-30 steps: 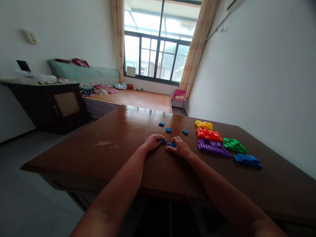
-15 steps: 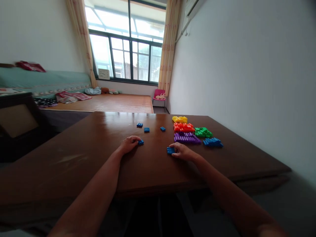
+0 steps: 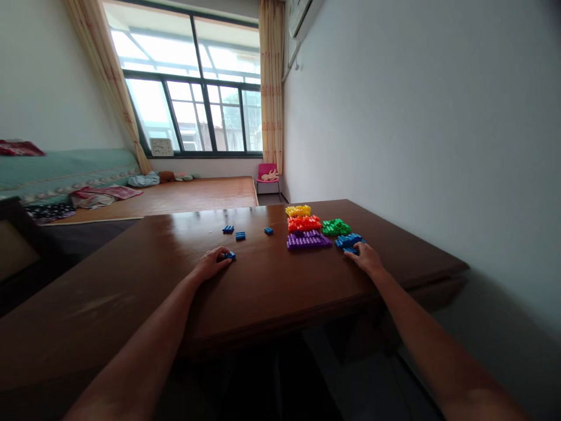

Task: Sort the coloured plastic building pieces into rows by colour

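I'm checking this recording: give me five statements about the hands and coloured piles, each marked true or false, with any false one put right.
1. The right hand is at the blue pile. True.
2. The fingers of the left hand are on the green pile. False: they are on a small blue block.
3. The yellow pile lies farther from the person than the orange-red pile. True.
4. The purple pile lies on the bed. False: it lies on the table.
5. Three loose blue blocks lie apart from both hands. True.
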A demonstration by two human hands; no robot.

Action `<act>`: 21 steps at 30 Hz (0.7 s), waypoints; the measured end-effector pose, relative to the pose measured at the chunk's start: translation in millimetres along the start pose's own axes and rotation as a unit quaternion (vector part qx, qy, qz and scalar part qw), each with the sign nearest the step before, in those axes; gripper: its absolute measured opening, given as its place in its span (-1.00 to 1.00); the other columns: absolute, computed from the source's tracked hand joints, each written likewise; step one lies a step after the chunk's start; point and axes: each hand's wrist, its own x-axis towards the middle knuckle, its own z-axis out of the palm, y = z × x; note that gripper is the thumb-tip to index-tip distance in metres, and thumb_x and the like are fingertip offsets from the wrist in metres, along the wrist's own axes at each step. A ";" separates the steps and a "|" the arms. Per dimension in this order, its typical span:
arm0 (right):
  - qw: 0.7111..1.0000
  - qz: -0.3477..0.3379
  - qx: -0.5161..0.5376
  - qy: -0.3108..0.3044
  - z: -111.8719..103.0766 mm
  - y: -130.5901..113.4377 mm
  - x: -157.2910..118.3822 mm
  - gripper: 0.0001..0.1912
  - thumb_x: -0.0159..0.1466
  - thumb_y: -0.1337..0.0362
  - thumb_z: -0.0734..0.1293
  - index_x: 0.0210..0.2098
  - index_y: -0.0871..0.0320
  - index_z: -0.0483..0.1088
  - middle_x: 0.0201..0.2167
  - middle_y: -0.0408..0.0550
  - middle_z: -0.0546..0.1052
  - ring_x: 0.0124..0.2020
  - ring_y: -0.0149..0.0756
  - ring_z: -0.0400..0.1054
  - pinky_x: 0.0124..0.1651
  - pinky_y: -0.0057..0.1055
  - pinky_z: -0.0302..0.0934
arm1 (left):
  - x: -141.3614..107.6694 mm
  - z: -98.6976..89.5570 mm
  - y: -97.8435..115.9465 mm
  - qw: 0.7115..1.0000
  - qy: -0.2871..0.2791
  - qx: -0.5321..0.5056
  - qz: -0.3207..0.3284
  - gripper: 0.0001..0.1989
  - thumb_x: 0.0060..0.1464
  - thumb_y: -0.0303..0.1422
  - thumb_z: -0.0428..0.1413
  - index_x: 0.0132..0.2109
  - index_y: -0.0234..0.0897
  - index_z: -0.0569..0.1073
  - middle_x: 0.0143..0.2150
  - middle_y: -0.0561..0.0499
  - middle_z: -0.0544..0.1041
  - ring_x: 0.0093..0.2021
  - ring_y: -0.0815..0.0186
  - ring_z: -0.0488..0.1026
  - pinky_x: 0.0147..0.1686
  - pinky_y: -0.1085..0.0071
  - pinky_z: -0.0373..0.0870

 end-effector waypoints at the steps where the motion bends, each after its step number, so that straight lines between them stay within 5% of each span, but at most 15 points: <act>1: 1.000 0.004 0.004 0.020 0.0 -2.6 1.5 -0.59 0.17 -0.01 0.35 -0.19 0.20 0.42 -0.17 0.15 0.49 -0.13 -0.11 0.42 -0.12 -0.29 0.26 | -0.2 0.0 1.4 1.000 0.004 0.011 0.000 -0.63 0.00 -0.12 0.10 -0.07 -0.16 0.51 -0.21 -0.02 0.58 -0.14 0.14 0.50 -0.12 0.26 0.41; 6: 0.992 -0.056 0.084 0.076 2.7 -44.1 -7.5 -0.64 0.34 0.06 0.14 -0.18 0.17 0.41 -0.15 0.13 0.47 -0.12 -0.14 0.38 -0.03 -0.24 0.24 | -0.9 8.9 17.5 0.999 0.000 0.044 0.030 -0.66 0.03 -0.27 0.07 -0.03 -0.13 0.51 -0.16 -0.02 0.58 -0.07 0.12 0.45 0.00 0.20 0.36; 10: 0.969 -0.180 0.168 -0.028 19.7 -101.3 -34.9 -0.70 0.33 0.13 0.18 -0.16 0.18 0.42 -0.21 0.06 0.50 -0.17 -0.20 0.39 -0.03 -0.28 0.25 | -3.9 35.3 61.8 0.993 -0.026 0.001 0.112 -0.64 0.06 -0.33 0.08 0.03 -0.12 0.50 0.05 0.00 0.54 0.08 0.16 0.39 0.17 0.17 0.24; 15: 0.945 -0.233 0.200 -0.117 41.8 -164.8 -60.1 -0.68 0.27 0.21 0.28 -0.02 0.19 0.40 -0.05 0.08 0.48 -0.35 -0.36 0.39 -0.07 -0.31 0.28 | -4.2 67.7 120.7 0.979 -0.061 -0.065 0.185 -0.66 0.06 -0.34 0.11 0.01 -0.13 0.52 0.00 0.00 0.57 0.09 0.21 0.40 0.19 0.23 0.24; 18: 0.940 -0.255 0.174 -0.147 47.6 -186.2 -60.7 -0.62 0.23 0.25 0.34 0.03 0.18 0.39 0.00 0.09 0.48 -0.27 -0.33 0.40 -0.01 -0.31 0.25 | -3.7 68.4 130.0 0.968 -0.091 -0.109 0.205 -0.66 0.04 -0.32 0.13 0.00 -0.18 0.54 -0.07 -0.02 0.60 0.03 0.22 0.45 0.16 0.26 0.28; 21: 0.939 -0.273 0.140 -0.153 50.4 -191.4 -58.9 -0.77 0.26 0.27 0.30 -0.11 0.18 0.46 -0.15 0.03 0.53 -0.15 -0.25 0.38 0.01 -0.31 0.22 | -2.2 61.0 119.4 0.953 -0.135 -0.162 0.217 -0.64 0.03 -0.30 0.14 -0.01 -0.24 0.55 -0.11 -0.04 0.61 -0.06 0.23 0.50 0.06 0.31 0.37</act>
